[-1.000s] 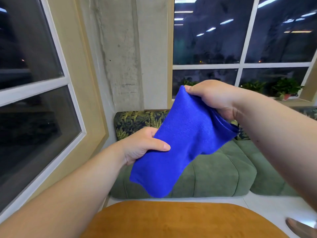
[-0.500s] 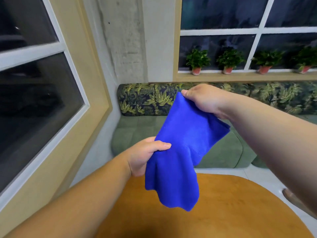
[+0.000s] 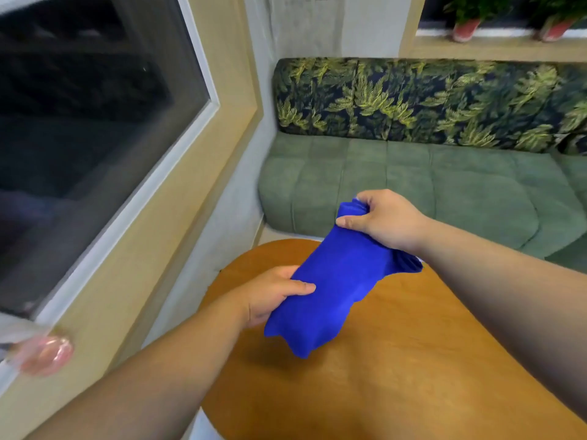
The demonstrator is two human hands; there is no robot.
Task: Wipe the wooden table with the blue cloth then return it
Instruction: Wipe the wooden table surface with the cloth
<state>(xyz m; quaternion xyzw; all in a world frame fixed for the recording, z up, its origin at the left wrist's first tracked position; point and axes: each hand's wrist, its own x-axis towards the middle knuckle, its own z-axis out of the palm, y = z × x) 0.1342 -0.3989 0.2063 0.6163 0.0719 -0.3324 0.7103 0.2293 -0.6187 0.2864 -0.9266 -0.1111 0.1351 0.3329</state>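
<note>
The blue cloth hangs in the air above the round wooden table, stretched between both hands. My right hand grips its bunched top end, over the table's far edge. My left hand pinches its left side lower down, thumb on top of the fabric. The cloth's loose lower end droops toward the tabletop, and I cannot tell whether it touches the wood.
A green sofa with a leaf-patterned backrest stands beyond the table. A window and its beige frame run along the left wall. A blurred pink object sits on the sill at lower left. Potted plants line the far ledge.
The view has tilted down, so more of the table shows. Both hands have come down with the cloth to just above the tabletop, and the right hand has bunched the cloth's top end.
</note>
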